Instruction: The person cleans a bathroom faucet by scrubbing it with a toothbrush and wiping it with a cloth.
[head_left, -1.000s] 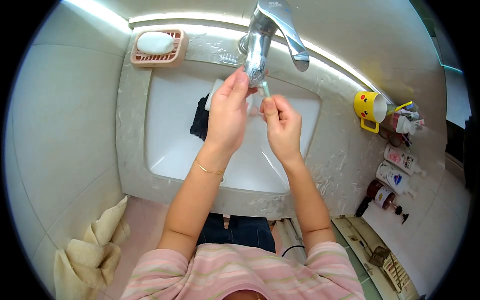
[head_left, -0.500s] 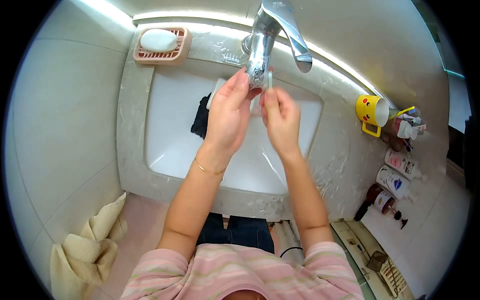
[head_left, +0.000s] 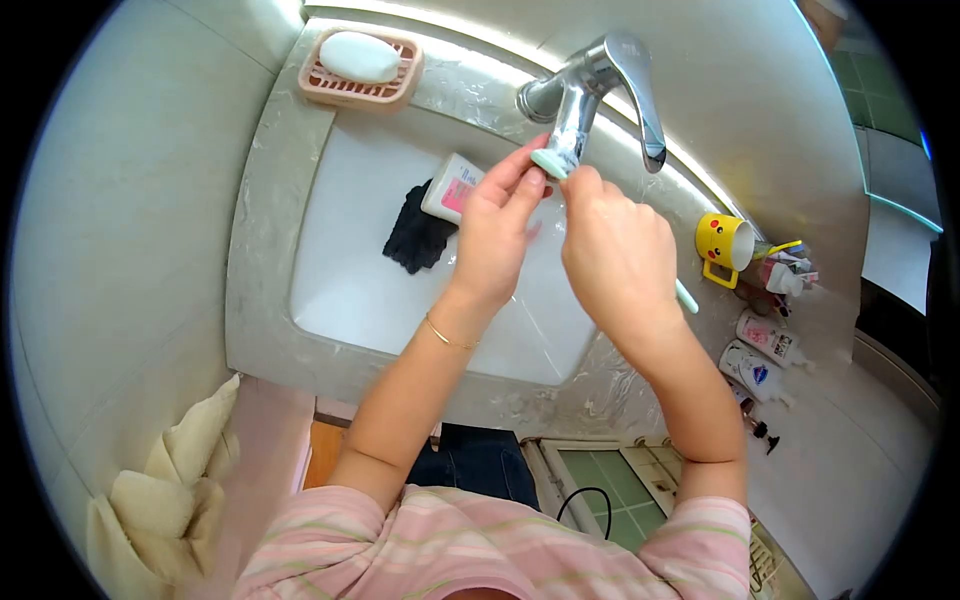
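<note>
My right hand (head_left: 622, 255) is closed round a mint-green brush, whose handle end (head_left: 687, 296) sticks out behind the palm. Its pale green head (head_left: 550, 163) lies against the lower end of the chrome faucet (head_left: 574, 120). My left hand (head_left: 497, 225) is closed at the spout tip, index finger along its side and thumb just below the brush head; some of its fingertips are hidden. Left of that hand, in the white sink (head_left: 345, 250), a white bottle with a pink label (head_left: 452, 188) lies against a crumpled black cloth (head_left: 418, 232).
A pink soap dish (head_left: 360, 95) with a white soap bar (head_left: 360, 57) sits at the back left. On the right are a yellow cup (head_left: 722, 243), toothbrushes and several bottles (head_left: 755, 370). A beige towel (head_left: 160, 500) hangs at lower left.
The right hand has turned over, knuckles up, and the brush now slants across the spout tip instead of standing beside it. The left hand stays at the spout. The view has shifted.
</note>
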